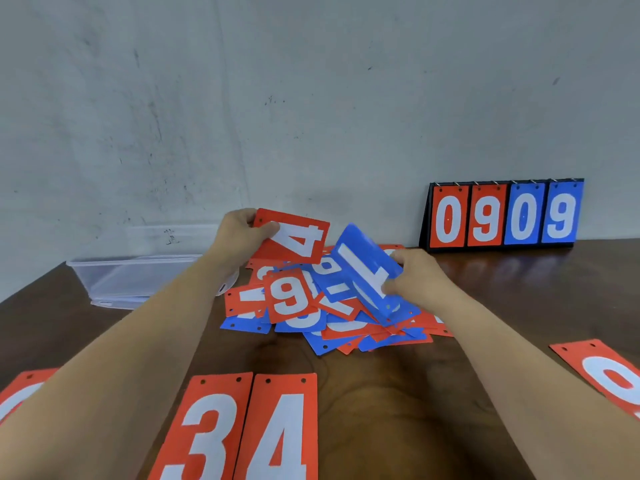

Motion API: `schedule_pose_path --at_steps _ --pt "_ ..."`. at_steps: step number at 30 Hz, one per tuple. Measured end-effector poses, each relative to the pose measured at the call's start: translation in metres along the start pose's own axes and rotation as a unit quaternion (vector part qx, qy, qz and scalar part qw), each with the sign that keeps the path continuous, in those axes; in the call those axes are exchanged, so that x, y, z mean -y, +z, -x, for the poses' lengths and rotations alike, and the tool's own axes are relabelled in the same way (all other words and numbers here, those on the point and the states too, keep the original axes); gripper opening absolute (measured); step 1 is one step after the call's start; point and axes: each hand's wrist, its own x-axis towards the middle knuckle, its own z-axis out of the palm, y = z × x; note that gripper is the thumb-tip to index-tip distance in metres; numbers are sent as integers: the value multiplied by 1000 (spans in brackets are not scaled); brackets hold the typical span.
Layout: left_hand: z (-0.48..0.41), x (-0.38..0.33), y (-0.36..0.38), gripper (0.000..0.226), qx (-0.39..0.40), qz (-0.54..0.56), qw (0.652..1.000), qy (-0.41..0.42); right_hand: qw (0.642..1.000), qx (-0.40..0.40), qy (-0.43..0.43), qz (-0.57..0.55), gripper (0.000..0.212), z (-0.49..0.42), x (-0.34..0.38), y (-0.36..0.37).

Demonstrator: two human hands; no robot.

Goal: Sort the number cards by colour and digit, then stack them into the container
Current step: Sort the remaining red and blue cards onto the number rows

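While the dark desk (398, 393) spreads under everything, a scoreboard (502, 216) reading 0909 stands far right against the wall, and the clear container (138, 278) sits far left, beside the pile (311, 317) of red and blue cards mid-desk. Nearest the camera lie a red 3 (207, 427) and a laid 4 (280, 427), edges touching — with a left-edge card (20, 393) and a right-edge card (606, 372), both red, further out. Above the pile, the left hand (239, 233) pinches a held 4 (294, 239) by its corner; the right hand (419, 275) grips a tilted blue 1 (367, 268).
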Motion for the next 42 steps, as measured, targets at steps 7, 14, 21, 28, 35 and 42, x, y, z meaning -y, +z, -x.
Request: schedule_pose_path --at_steps 7,14,21,28,35,42 --pt "39 -23 -41 25 -28 -76 994 72 990 53 -60 -119 12 33 31 -15" --pt "74 -25 -73 16 -43 -22 998 45 976 34 -47 -208 16 55 45 -18" --pt "96 -17 -105 7 -78 72 994 10 960 -33 -54 -274 18 61 58 -5" --pt "124 2 -121 16 -87 109 990 -12 942 10 -87 -324 18 72 76 19" --pt "154 18 -120 22 -11 145 988 -50 946 97 -117 -288 23 110 123 67" --pt "202 28 -125 29 74 238 958 -143 960 83 -100 -247 31 155 153 118"
